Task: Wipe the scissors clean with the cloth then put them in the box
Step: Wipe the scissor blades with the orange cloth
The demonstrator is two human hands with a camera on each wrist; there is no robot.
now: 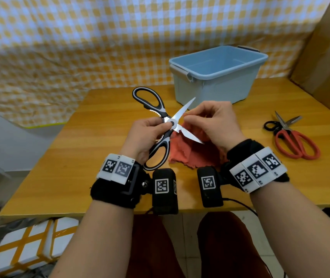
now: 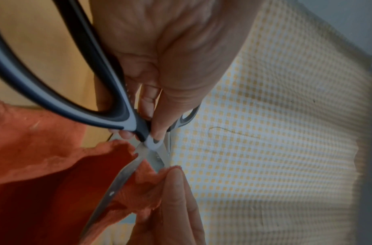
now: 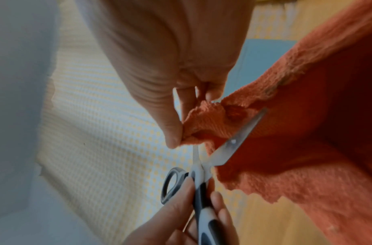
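Black-and-grey kitchen scissors (image 1: 160, 125) are held above the wooden table (image 1: 83, 149) with their blades spread wide. My left hand (image 1: 150, 133) grips them at the near handle, thumb beside the pivot. My right hand (image 1: 210, 121) pinches the orange cloth (image 1: 192, 153) round the far blade, close to the pivot. The rest of the cloth hangs below the scissors. In the left wrist view the scissors (image 2: 126, 119) and cloth (image 2: 55, 174) fill the left side. In the right wrist view my thumb and fingers squeeze the cloth (image 3: 203, 119) on a blade of the scissors (image 3: 201, 174). The light-blue box (image 1: 218, 73) stands open behind.
A second pair of scissors with red handles (image 1: 294, 139) lies on the table at the right, with small black handles (image 1: 270, 125) beside it. A cardboard box (image 1: 328, 53) stands at the far right. A yellow-checked cloth (image 1: 79, 47) hangs behind the table.
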